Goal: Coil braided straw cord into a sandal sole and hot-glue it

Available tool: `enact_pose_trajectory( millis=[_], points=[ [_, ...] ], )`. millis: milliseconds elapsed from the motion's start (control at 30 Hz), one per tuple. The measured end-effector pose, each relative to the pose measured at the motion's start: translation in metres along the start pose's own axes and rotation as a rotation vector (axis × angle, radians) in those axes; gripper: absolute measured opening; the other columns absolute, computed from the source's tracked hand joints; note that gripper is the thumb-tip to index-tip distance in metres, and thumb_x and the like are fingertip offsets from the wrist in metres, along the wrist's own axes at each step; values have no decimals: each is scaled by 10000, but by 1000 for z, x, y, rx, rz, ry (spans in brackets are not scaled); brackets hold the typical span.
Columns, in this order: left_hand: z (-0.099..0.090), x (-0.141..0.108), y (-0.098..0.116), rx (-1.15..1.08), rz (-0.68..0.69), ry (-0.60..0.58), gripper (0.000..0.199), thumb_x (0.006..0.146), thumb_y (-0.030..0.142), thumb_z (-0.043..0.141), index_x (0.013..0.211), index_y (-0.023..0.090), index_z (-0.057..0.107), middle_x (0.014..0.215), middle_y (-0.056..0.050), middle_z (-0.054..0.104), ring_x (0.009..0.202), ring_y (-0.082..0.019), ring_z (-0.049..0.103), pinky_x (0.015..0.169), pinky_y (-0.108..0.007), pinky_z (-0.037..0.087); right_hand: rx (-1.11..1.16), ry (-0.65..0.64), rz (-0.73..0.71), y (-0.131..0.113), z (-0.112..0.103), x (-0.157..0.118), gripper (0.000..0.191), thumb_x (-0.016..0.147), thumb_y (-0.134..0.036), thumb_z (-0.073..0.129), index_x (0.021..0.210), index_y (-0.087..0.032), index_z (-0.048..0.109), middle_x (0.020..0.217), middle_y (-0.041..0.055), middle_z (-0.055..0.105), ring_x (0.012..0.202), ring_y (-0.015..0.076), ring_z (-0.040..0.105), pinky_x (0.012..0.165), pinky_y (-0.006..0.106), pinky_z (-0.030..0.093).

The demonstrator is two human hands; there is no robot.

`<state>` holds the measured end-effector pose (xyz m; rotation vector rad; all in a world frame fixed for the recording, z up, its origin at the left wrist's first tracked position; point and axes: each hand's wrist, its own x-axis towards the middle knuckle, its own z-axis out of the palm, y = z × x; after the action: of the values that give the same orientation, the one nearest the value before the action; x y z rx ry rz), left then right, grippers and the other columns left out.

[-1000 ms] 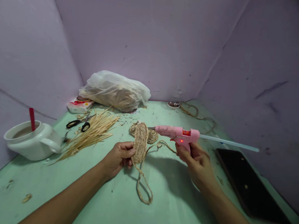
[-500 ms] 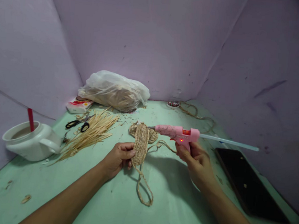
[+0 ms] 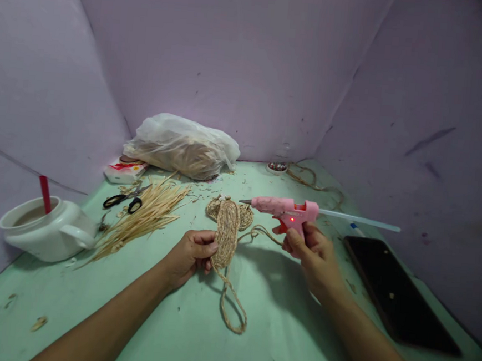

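My left hand (image 3: 195,255) pinches the left edge of an oval piece of coiled twine (image 3: 227,232), held upright above the table. A loop of loose twine (image 3: 233,313) hangs below it. Behind it lies another coiled twine piece (image 3: 244,218), partly covered, with a small white ornament at its top. My right hand (image 3: 312,255) is wrapped round the handle of a pink glue gun (image 3: 283,208), whose red light is lit. The gun's nozzle points left, just right of the oval's upper edge. A clear glue stick (image 3: 358,218) sticks out of its back. A twine strand runs to my right hand.
Dry straw strips (image 3: 150,212) and black-handled scissors (image 3: 125,198) lie left. Beyond are a white pot (image 3: 65,233) with a red stick, a small box (image 3: 125,172) and a plastic bag (image 3: 181,145). A dish of beads (image 3: 277,167) stands far back; a dark tablet-like slab (image 3: 399,293) lies right.
The glue gun's nozzle has lifted slightly and its back end has tilted and shifted left. My left hand keeps its hold on the oval. The whole view has shifted a little.
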<state>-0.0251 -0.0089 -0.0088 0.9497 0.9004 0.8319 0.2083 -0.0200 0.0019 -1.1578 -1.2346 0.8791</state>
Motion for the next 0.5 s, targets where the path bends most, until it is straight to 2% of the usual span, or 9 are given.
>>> enact_pose_trajectory(
  millis=[133, 200, 300, 367, 433, 500],
  points=[
    [-1, 0, 0, -24, 7, 25, 277, 558, 326, 790, 653, 112, 642, 479, 25, 518, 369, -52, 435, 360, -174, 362, 76, 93, 149, 7, -10, 15, 319, 704, -502, 662, 763, -192, 615, 511, -50, 526, 452, 96, 447, 450, 225, 402],
    [-2, 1, 0, -55, 17, 48, 280, 556, 321, 791, 646, 113, 626, 476, 28, 512, 371, -54, 441, 359, -174, 358, 82, 140, 222, 13, -20, 31, 304, 722, -489, 654, 804, -198, 621, 548, -49, 536, 464, 103, 478, 460, 237, 442],
    [-3, 2, 0, -96, 35, 63, 291, 554, 320, 790, 630, 118, 595, 485, 32, 513, 375, -51, 442, 360, -170, 364, 28, 145, 299, 26, -32, 61, 230, 788, -391, 638, 848, -169, 621, 729, 7, 611, 603, 131, 578, 568, 281, 515],
    [-3, 3, 0, -108, 43, 61, 293, 557, 319, 789, 647, 119, 594, 495, 33, 520, 375, -47, 440, 359, -165, 363, -25, 128, 324, 35, -36, 79, 254, 867, -338, 572, 1034, -148, 594, 981, 52, 629, 803, 159, 617, 698, 342, 533],
    [-2, 3, 0, -112, 46, 58, 298, 559, 319, 790, 652, 117, 592, 493, 34, 520, 374, -46, 441, 357, -162, 360, -67, 121, 290, 41, -38, 93, 312, 891, -322, 545, 1158, -160, 544, 1145, 77, 583, 948, 195, 601, 787, 401, 520],
    [-1, 3, 1, -117, 46, 61, 307, 552, 318, 796, 647, 112, 589, 488, 35, 516, 373, -45, 440, 353, -161, 356, -86, 121, 182, 43, -38, 101, 334, 897, -325, 535, 1193, -171, 525, 1191, 81, 562, 987, 204, 591, 815, 419, 512]
  ],
)
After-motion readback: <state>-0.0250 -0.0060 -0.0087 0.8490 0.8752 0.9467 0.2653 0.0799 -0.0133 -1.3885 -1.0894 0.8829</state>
